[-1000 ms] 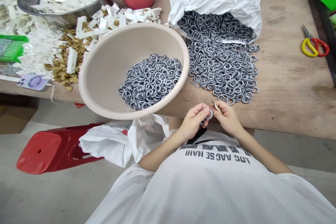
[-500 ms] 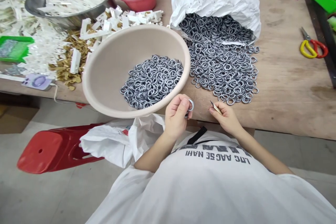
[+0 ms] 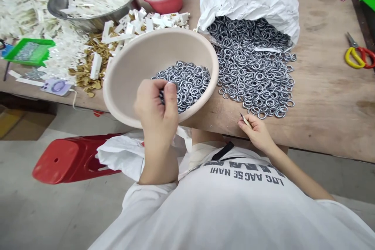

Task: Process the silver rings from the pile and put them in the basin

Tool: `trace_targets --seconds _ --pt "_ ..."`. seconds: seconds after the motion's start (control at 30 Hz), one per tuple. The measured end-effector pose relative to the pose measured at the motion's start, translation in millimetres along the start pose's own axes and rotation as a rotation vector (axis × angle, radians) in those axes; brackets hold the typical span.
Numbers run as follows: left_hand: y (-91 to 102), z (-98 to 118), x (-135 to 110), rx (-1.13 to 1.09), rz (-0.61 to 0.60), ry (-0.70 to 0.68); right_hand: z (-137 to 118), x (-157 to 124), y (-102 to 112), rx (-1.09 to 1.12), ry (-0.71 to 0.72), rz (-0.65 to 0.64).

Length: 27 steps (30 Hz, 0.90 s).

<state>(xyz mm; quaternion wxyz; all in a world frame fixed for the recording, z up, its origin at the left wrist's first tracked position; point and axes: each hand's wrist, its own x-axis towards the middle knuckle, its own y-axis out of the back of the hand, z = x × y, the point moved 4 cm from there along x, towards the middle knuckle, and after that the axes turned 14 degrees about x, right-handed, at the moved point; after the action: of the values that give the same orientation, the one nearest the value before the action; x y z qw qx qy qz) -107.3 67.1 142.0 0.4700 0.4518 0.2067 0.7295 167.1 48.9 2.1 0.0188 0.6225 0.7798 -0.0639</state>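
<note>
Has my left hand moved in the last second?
Yes, the left hand swung left, away from the right hand, to over the round beige plastic bowl.

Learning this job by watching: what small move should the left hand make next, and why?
Probably open the fingers and drop the grey metal ring: the left hand hovers over the beige plastic bowl of more rings, pinching it, while the right hand holds a small pointed tool.

Scissors and a red stool lie well apart.
</note>
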Motion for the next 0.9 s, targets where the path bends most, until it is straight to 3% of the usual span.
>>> trace_targets --seconds 0.1,0.17,0.2,0.3,0.37,0.4,0.5,0.57,0.7,0.8,0.9 --pt "-10.7 0.4 11.1 0.342 -0.129 -0.046 0.3 0.8 -0.2 0.017 0.009 -0.001" --pt "-19.2 0.9 10.1 0.41 -0.258 -0.074 0.6 1.1 -0.1 0.028 0.005 -0.001" --pt "-20.1 1.5 7.8 0.41 -0.257 -0.076 0.6 1.2 -0.1 0.034 0.002 0.0" --pt "-14.4 8.3 -5.4 0.24 -0.032 -0.083 0.6 1.4 0.0 0.05 -0.009 0.002" --pt "-17.2 19.3 -18.6 0.029 0.1 -0.166 0.0 2.2 1.8 0.064 0.005 0.03" --pt "-24.6 27.6 -24.6 -0.063 0.102 -0.255 -0.6 3.0 4.0 0.072 0.025 0.065" --pt "-77.1 52.9 -33.9 -0.086 -0.239 -0.486 -3.0 5.0 14.8 0.094 0.124 0.233" --pt "-119.0 57.9 -28.7 0.03 -0.401 -0.438 -3.9 5.3 21.6 0.093 0.18 0.319" --pt "-184.5 53.4 -13.0 0.236 -0.555 -0.376 -1.9 1.2 28.8 0.072 0.197 0.37" --pt "-207.1 46.3 -10.1 0.311 -0.614 -0.368 0.9 -3.9 32.8 0.088 0.186 0.398" --pt "-211.1 42.5 -11.5 0.311 -0.605 -0.388 1.1 -4.1 39.0 0.09 0.18 0.418"
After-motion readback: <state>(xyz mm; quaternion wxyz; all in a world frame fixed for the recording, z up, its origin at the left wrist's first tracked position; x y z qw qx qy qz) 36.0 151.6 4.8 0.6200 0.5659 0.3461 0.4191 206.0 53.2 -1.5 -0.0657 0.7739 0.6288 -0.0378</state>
